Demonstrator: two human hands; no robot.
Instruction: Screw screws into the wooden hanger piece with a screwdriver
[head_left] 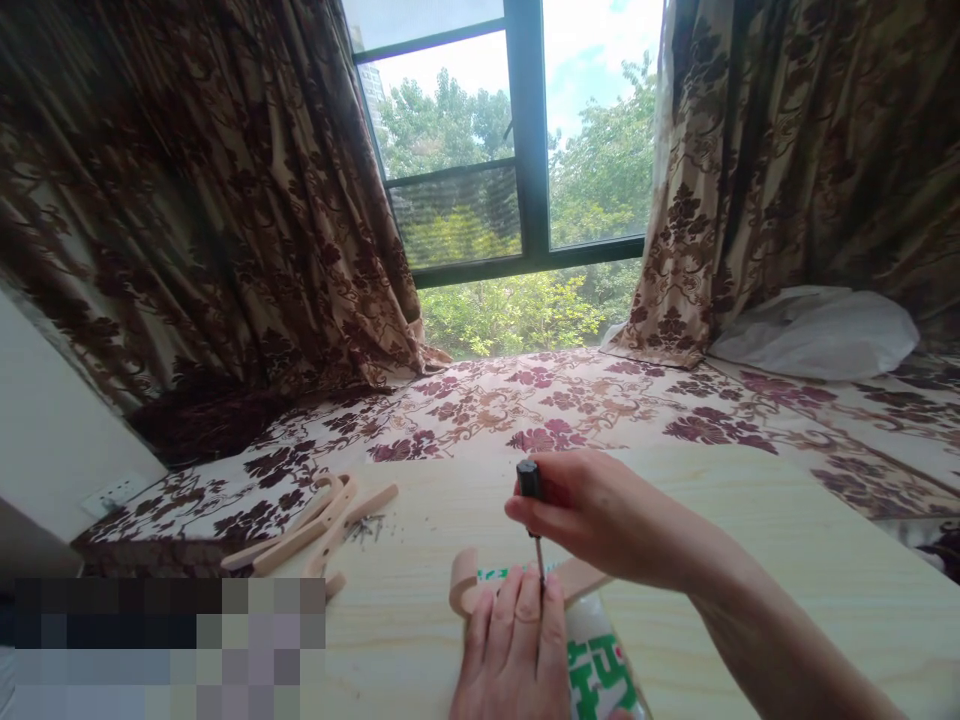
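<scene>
My right hand (574,500) grips a screwdriver (529,482) by its black handle. The driver stands nearly upright, and its thin shaft points down beside my left fingertips; the tip is hidden. My left hand (517,640) is laid over a light wooden piece with a curled end (463,583), its fingers close together, holding the piece down. This piece rests on a white package with green lettering (600,665). Any screw under the tip cannot be made out. Several more curved wooden pieces (330,520) lie to the left, next to a small pile of dark screws (371,527).
A pale wooden board (787,560) carries the work. Behind it is a flower-patterned cloth (555,400) on the sill below a window (532,130). Patterned curtains (195,200) hang on both sides. A white plastic bag (817,330) lies at right. The lower left corner is blurred out.
</scene>
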